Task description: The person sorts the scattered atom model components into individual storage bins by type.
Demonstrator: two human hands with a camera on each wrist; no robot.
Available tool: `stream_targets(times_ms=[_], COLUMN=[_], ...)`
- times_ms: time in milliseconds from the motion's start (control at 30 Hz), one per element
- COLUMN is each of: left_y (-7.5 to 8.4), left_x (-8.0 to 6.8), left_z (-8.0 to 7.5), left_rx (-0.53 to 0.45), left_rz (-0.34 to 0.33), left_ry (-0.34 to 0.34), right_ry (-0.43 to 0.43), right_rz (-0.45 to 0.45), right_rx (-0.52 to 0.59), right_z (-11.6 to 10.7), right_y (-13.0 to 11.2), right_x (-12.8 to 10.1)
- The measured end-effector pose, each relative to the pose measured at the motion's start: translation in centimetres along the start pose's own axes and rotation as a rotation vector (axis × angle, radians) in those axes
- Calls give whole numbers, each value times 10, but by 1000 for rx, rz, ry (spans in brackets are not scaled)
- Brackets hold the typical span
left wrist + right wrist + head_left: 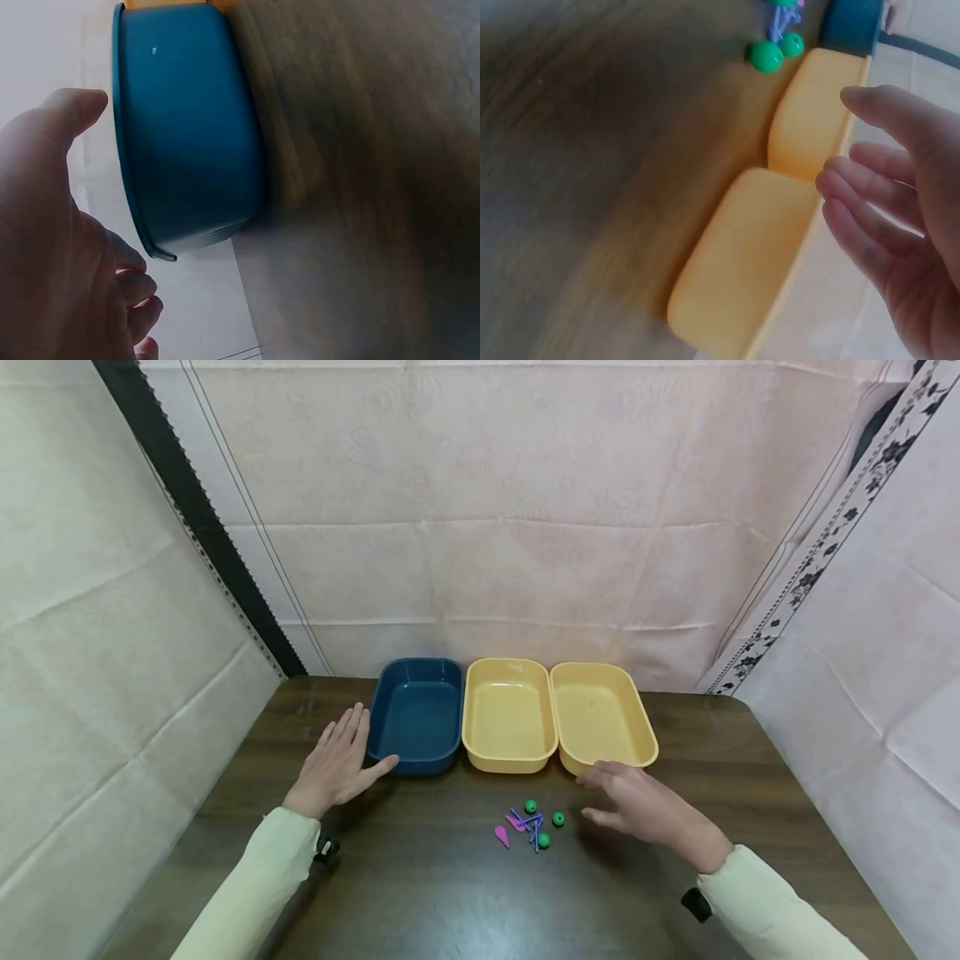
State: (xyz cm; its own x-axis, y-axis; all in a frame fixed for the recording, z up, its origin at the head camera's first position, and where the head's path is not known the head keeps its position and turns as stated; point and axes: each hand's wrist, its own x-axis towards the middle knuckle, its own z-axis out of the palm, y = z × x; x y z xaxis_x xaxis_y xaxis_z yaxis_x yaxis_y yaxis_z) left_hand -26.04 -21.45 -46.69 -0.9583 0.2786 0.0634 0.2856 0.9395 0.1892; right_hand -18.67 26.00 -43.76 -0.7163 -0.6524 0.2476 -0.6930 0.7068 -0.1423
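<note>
left hand [336, 767] lies flat, fingers straight and spread, just left of the blue tray [417, 714]; thumb tip at the tray's near-left corner — contact can't be confirmed; holds nothing; right hand [645, 810] hovers open over the table [420, 893], fingers loosely extended toward the left, empty; small pile of toy pieces sits just left of the right fingertips, near but apart — three green beads [543, 840], purple sticks [534, 827], pink pieces [502, 836]; pile lies on the near side of the trays, in front of the middle yellow tray [508, 718]; right yellow tray [600, 714] is just far of the right hand; three trays in a row, side by side, along the far edge of the table; wrist views blurred.
</note>
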Motion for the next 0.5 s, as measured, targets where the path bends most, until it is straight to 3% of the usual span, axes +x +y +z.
stream_targets(times_ms=[200, 500], left_y=[-2, -2], left_x=[1, 2], left_z=[3, 10], left_rx=[2, -8], left_rz=[-12, -2], left_ry=[-9, -16], right_ry=[-129, -169], right_rz=[-2, -13], right_rx=[86, 118], right_z=[16, 38], right_y=[-2, 0], right_x=[11, 17])
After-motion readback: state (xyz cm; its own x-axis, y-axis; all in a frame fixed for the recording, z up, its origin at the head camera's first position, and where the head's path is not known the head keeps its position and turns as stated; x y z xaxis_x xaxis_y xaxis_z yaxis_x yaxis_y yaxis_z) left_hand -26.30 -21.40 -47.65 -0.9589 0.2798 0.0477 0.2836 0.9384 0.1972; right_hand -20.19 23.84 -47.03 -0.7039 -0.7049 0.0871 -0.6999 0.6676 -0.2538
